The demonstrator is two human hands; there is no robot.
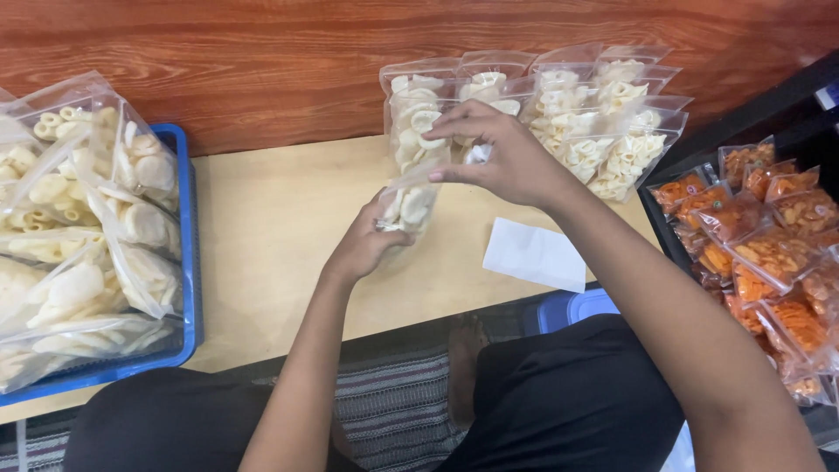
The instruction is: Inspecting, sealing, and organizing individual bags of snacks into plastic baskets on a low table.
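Pinching the clear cracker bag [411, 188] at both ends: left hand [363, 249] grips its near bottom, right hand [507, 157] its far top, long axis running toward the packed row [603, 122].

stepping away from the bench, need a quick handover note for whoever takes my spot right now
Left hand: grips the lower end of a clear bag of pale crackers over the table.
Right hand: pinches the same bag's upper end.
Things: a blue basket of filled pale cracker bags on the left; a row of pale cracker bags leaning on the wooden wall behind; orange snack bags in a dark tray on the right; a white paper slip on the table.
Done: many bags are filled and stacked.
Left: the bag in hand is not yet set down; whether it is sealed cannot be told.
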